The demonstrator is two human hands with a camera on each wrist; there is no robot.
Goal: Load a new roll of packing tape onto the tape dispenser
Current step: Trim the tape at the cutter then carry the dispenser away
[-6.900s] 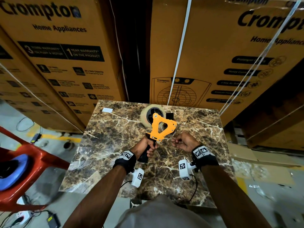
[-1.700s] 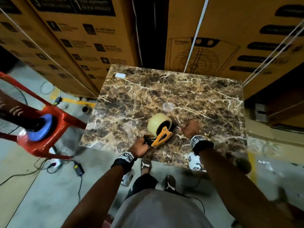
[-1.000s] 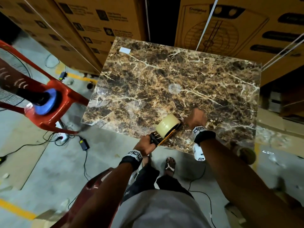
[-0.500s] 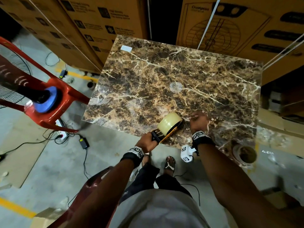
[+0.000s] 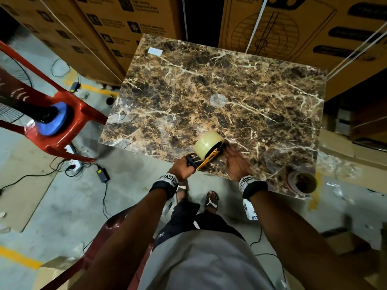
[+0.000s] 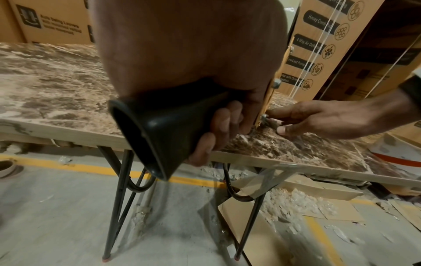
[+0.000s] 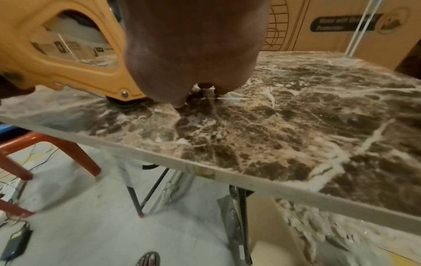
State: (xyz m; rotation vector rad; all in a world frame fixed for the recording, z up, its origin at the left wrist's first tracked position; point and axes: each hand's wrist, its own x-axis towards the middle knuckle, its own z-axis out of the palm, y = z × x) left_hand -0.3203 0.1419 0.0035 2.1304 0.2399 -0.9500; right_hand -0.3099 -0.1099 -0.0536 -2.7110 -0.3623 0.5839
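Observation:
The orange tape dispenser (image 5: 207,160) rests on the marble table (image 5: 240,80) close to its near edge, with a pale roll of packing tape (image 5: 207,143) mounted on it. My left hand (image 5: 181,168) grips the black handle (image 6: 159,129). My right hand (image 5: 234,162), blurred in the head view, reaches in from the right. Its thumb and fingertips (image 6: 276,115) pinch together at the dispenser's front end by the roller, on the loose tape end as far as I can tell. In the right wrist view the orange frame (image 7: 68,72) stands just left of my hand.
A used tape roll (image 5: 301,182) lies off the table's near right corner. A red plastic chair (image 5: 62,126) stands to the left, with cables and a power adapter (image 5: 103,174) on the floor. Stacked cardboard cartons (image 5: 293,28) wall the far side. A white label (image 5: 155,51) is stuck at the table's far left.
Earlier I held the dispenser upright near the table's middle; now it rests by the near edge. In the last half second my right hand shifted closer to its front end.

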